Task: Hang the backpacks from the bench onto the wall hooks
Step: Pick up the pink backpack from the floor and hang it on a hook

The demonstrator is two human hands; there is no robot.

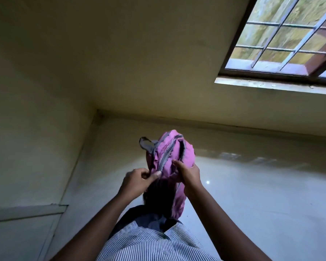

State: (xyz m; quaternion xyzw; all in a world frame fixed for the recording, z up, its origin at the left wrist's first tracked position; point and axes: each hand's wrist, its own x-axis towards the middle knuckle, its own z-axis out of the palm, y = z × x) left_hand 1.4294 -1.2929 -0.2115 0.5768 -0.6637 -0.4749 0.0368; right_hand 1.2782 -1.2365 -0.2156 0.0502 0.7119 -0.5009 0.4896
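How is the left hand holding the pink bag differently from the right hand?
The left hand pinches the pink backpack by its grey zipper; the right hand clutches a bunch of fabric. The left hand sits beside the backpack; the right hand lies over its front. Both hold it.

A big window [282,40] is up in the right corner. It has a brown frame [237,35] and thin gray bars [280,25] that cross each other. Green and brown show outside, but it is blurry. A pale sill [271,86] runs under the window. The wall [120,53] is a dull yellow. It meets another wall on the left in a corner. That left wall has a pale strip [26,211] low down. The floor [262,200] is light and shiny, with a small bright spot [207,182] on it.
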